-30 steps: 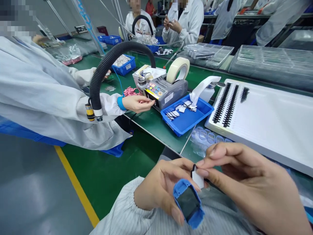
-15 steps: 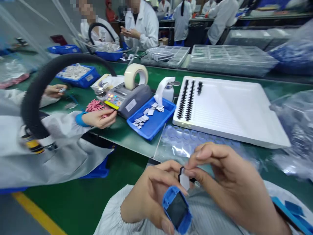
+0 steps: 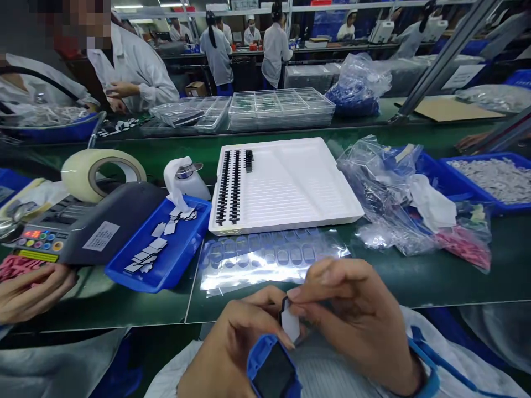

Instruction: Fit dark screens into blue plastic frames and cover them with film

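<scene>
My left hand [image 3: 236,342] holds a blue casing [image 3: 259,356] with a dark rectangular face, low in the view. Its fingers also touch a small white piece with a black edge [image 3: 290,323]. The thumb and index finger of my right hand [image 3: 352,315] pinch the top of that white piece. Beyond my hands lies a clear sheet with rounded outlines [image 3: 269,257]. Behind the sheet, a white tray [image 3: 298,188] carries black strips [image 3: 235,188] at its left side.
At left are a blue tray [image 3: 161,271] of white pieces, a tape dispenser [image 3: 112,221] and a co-worker's hand [image 3: 37,293]. Plastic bags [image 3: 381,193] and a blue bin of white parts [image 3: 498,177] lie at right. Clear boxes [image 3: 282,108] stand behind.
The view has turned to the right, so the trays and tape dispenser appear further left and more of the right side shows. Both hands keep nearly the same hold on the casing and white piece.
</scene>
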### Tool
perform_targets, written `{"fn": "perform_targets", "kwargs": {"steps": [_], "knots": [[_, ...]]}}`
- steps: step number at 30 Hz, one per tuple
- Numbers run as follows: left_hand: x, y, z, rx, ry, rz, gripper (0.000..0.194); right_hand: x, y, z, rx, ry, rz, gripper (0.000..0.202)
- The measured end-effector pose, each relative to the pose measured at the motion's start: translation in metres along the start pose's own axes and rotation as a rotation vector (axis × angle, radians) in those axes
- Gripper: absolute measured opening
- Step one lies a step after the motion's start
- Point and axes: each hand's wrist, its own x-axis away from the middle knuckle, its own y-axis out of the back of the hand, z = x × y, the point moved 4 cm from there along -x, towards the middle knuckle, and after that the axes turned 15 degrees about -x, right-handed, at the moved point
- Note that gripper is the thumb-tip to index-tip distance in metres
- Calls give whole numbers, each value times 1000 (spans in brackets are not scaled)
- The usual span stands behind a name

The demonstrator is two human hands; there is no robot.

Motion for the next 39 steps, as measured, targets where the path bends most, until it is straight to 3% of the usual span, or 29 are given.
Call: {"fn": "perform_targets", "kwargs": {"steps": [7,14,23,27,29,31,32,33,35,37,39], "knots": [[-41,-31,10,140,168,9,51,7,40,10,9,68,-49,41],[-68,-44,25,135,269,95,49,5,75,18,-20,-82,-89,37],[-96,-61,38,64,390,207,50,23,103,34,309,108,-184,42],[-101,-64,43,156,377,215,47,30,105,53,239,-37,1,31],[-101,-64,43,269,369,198,42,27,119,58,203,-85,49,26],[-100,-64,43,384,372,158,36,16,152,50,361,-113,-53,24],[-100,-65,43,434,375,138,35,9,174,43,618,-95,-196,22],[-100,-65,43,483,376,123,34,1,193,30,724,-98,-266,23],[-101,-66,41,571,383,99,33,-14,220,-1,860,-141,-282,18],[-103,-66,38,634,399,51,32,-24,231,-23,970,-119,-273,8],[-104,-65,36,662,409,1,32,-27,225,-24,1040,-66,-226,5]]}}
